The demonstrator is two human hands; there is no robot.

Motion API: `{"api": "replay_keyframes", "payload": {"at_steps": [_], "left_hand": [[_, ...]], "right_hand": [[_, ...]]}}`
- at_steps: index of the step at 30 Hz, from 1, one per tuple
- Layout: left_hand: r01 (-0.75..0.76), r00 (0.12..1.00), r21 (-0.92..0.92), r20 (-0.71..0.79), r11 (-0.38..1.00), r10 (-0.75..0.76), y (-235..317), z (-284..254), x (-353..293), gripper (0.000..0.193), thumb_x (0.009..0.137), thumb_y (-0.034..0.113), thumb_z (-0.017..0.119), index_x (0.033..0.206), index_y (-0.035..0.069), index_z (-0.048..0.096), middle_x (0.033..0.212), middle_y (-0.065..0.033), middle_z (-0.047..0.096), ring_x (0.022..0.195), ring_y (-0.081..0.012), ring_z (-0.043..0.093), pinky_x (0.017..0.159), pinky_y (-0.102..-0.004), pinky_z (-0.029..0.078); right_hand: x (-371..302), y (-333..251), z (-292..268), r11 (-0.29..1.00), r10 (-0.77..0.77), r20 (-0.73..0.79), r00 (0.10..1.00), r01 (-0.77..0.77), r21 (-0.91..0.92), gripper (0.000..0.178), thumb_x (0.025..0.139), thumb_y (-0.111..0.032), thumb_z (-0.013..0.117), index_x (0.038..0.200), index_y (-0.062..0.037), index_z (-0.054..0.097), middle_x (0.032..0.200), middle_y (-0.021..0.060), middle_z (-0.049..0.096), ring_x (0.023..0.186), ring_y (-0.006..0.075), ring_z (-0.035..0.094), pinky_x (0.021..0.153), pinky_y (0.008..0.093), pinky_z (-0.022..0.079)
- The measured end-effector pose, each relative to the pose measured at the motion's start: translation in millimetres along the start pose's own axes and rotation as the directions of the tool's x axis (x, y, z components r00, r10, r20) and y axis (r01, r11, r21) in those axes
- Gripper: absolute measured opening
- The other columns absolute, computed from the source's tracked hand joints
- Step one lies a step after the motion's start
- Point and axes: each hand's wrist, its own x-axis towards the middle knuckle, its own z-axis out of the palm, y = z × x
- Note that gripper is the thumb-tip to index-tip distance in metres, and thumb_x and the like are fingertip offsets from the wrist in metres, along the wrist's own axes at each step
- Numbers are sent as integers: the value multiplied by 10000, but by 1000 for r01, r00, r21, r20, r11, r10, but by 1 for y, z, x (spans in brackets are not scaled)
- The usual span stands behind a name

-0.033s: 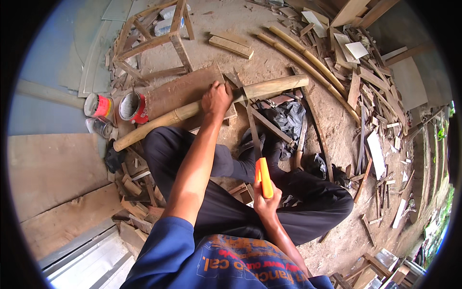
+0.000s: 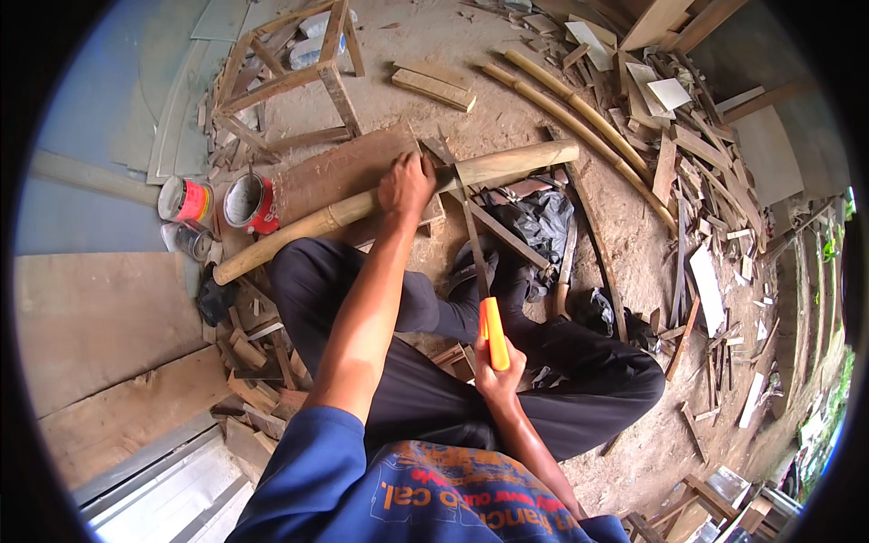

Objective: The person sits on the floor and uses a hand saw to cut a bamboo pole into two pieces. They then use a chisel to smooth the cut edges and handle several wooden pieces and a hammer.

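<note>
A bamboo pole (image 2: 339, 214) slants across in front of me, resting over a low brown board (image 2: 339, 167). My left hand (image 2: 406, 184) is closed round the pole, just left of a dark band on it. In my right hand (image 2: 501, 369) is the orange handle of a handsaw (image 2: 476, 242), near my folded legs. Its long thin blade runs away from me and crosses the pole just right of that band. How deep the teeth sit in the bamboo cannot be made out.
Two paint tins (image 2: 248, 203) stand at the pole's left end. A wooden stool frame (image 2: 290, 86) is beyond the board. Two more bamboo poles (image 2: 588, 113) lie at the far right, beside a heap of wood scraps (image 2: 711, 172). Black plastic (image 2: 543, 222) lies beneath the pole's right part.
My right hand and the saw handle have shifted very slightly forward and to the left. My left hand and the bamboo pole look the same.
</note>
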Motion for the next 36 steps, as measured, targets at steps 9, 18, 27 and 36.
{"api": "replay_keyframes", "payload": {"at_steps": [9, 18, 27, 36], "left_hand": [[112, 970, 54, 211, 992, -121, 4, -8, 44, 422, 947, 387, 535, 841, 39, 748, 849, -247, 705, 813, -404, 702, 750, -484, 568], [-119, 988, -80, 87, 990, 126, -8, 0, 69, 444, 972, 366, 517, 728, 44, 700, 729, -220, 686, 677, -396, 686, 640, -475, 555], [-336, 942, 70, 13, 939, 336, -21, 10, 10, 324, 1004, 340, 493, 965, 51, 636, 981, -140, 656, 931, -322, 645, 796, -489, 498], [-257, 965, 46, 68, 965, 253, -24, 14, 40, 444, 1021, 351, 447, 889, 18, 709, 985, -207, 694, 962, -390, 652, 839, -488, 538]], "right_hand": [[48, 13, 1, 996, 69, 84, 994, -73, 53, 172, 925, -99, 692, 821, 19, 622, 573, 21, 503, 533, 53, 447, 491, 274, 380], [38, 25, -14, 992, 112, 39, 993, -114, 56, 163, 924, -106, 675, 828, 16, 621, 562, 31, 486, 512, 67, 440, 485, 278, 377], [29, 9, -23, 992, 109, 73, 991, -113, 48, 173, 922, -101, 678, 829, 29, 612, 575, 44, 524, 503, 82, 476, 493, 275, 386], [28, -3, -26, 998, 47, 67, 997, -49, 36, 175, 921, -117, 694, 863, 36, 631, 569, 53, 520, 508, 74, 456, 494, 282, 392]]}}
